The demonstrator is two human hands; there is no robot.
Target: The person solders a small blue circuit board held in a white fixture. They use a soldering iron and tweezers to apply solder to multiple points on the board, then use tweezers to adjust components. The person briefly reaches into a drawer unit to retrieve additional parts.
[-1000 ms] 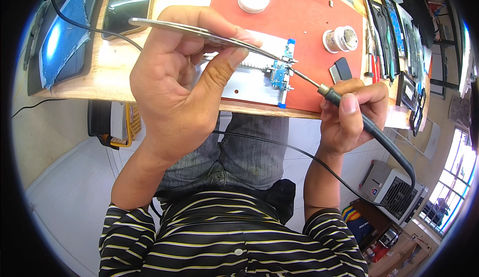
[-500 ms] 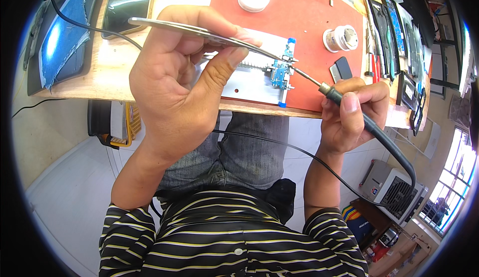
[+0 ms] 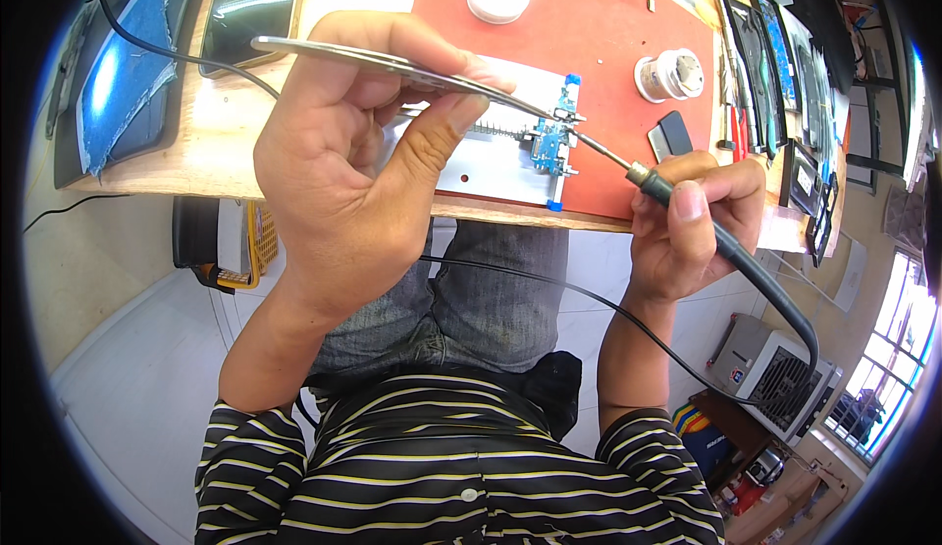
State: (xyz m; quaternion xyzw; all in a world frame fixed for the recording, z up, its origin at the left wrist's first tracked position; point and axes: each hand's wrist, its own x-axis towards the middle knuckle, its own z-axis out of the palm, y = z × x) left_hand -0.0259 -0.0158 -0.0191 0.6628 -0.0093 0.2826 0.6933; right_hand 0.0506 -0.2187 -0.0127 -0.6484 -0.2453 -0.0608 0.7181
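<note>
Head view: my left hand [image 3: 348,167] pinches a thin grey metallic plate [image 3: 334,50], my right hand [image 3: 692,231] firmly grips a black-handled soldering iron [image 3: 731,247]; light, steady touch seems best

A frayed blue cloth [image 3: 132,69] lies beside a dark-screened device [image 3: 253,15].

White lettering crosses a dark blue package [image 3: 714,450] at four o'clock from the seated worker's lap [image 3: 500,300], too small from where I stand to read for certain. Between three and four, a little red-and-blue badge [image 3: 736,376] marks the grey boxy machine [image 3: 770,380]. Between two and three, a pale label [image 3: 807,180] sits on a black flat part [image 3: 799,197], its print illegible.
</note>
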